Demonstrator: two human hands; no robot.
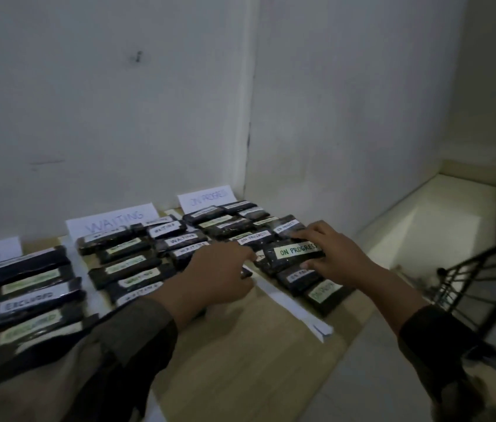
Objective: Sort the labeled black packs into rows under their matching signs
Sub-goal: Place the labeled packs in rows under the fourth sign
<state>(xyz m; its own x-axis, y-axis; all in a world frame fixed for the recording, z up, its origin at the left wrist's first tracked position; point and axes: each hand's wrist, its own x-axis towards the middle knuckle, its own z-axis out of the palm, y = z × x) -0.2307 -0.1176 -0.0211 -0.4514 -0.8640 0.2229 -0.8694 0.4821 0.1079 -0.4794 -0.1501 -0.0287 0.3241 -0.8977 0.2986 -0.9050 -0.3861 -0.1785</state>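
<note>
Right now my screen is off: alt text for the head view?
The right hand grips an ON PROGRESS pack; the left hand reaches beside it. Black packs lie in rows below a WAITING sign and an ON PROGRESS sign.

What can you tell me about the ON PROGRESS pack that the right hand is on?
The pack is long, flat and black, glossy like plastic wrap, with a pale green label handwritten ON PROGRESS. It lies about level atop other packs in the right-hand row, nearer than the ON PROGRESS sign. The right hand grips its right end, fingers over the far edge, thumb at the near edge. The left hand reaches toward its left end; contact cannot be told.
</note>
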